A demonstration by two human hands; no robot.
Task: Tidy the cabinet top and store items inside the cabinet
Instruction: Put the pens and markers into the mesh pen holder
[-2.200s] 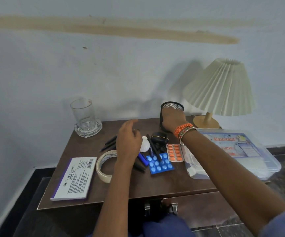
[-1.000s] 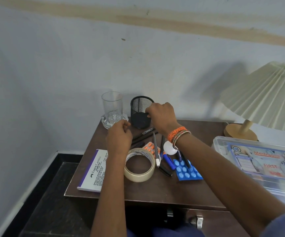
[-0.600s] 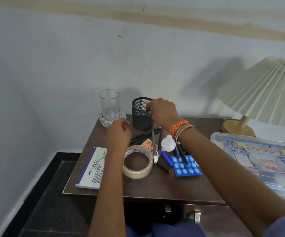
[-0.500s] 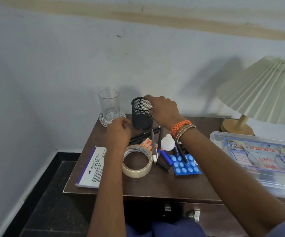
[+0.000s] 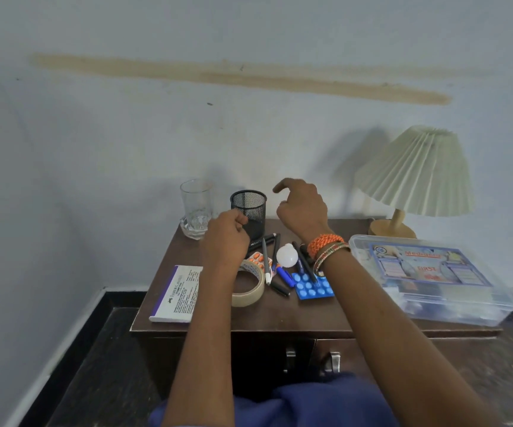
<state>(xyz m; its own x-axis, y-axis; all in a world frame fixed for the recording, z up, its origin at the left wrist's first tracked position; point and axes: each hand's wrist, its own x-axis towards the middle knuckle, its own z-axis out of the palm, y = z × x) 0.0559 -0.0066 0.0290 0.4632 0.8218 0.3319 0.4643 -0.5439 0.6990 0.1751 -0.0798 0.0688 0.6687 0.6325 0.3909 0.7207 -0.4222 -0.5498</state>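
Observation:
The brown cabinet top (image 5: 283, 317) is cluttered. A black mesh pen holder (image 5: 249, 206) stands upright at the back, beside a clear glass (image 5: 196, 208). My right hand (image 5: 303, 208) hovers just right of the holder with loosely curled fingers and holds nothing. My left hand (image 5: 225, 240) is a closed fist in front of the holder, above a tape roll (image 5: 250, 289); nothing shows inside it. Several pens (image 5: 266, 260), a white bulb (image 5: 286, 255), an orange blister pack (image 5: 255, 257) and a blue blister pack (image 5: 312, 289) lie in the middle.
A white Faber-Castell box (image 5: 175, 295) lies at the front left. A clear first-aid box (image 5: 427, 280) overhangs the right edge, behind it a pleated lamp (image 5: 415, 174). The cabinet doors below have two metal handles (image 5: 290, 359). A wall is close behind.
My right hand carried the pen holder from beside the lamp to next to the glass, then let go and lifted away to the right. My left fist stayed in place.

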